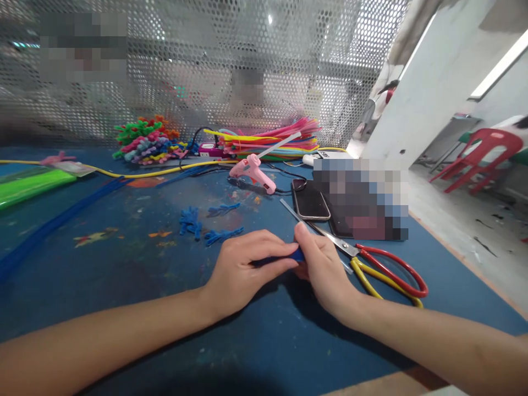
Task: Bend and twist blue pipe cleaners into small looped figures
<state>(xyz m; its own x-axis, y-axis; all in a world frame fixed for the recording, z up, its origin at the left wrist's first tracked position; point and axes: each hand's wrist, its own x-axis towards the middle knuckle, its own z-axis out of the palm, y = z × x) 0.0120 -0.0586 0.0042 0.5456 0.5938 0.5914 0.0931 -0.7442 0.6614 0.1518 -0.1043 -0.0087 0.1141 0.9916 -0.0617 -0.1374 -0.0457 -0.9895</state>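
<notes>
Both the left hand and right hand pinched shut on a short blue pipe cleaner at frame centre, just beside open scissors: risk of slipping, pricking fingertips.

I see a paint-flecked blue table carrying scissors at right, a pink glue gun and phone at centre, pipe cleaners along the top, and a green pack at left.
</notes>
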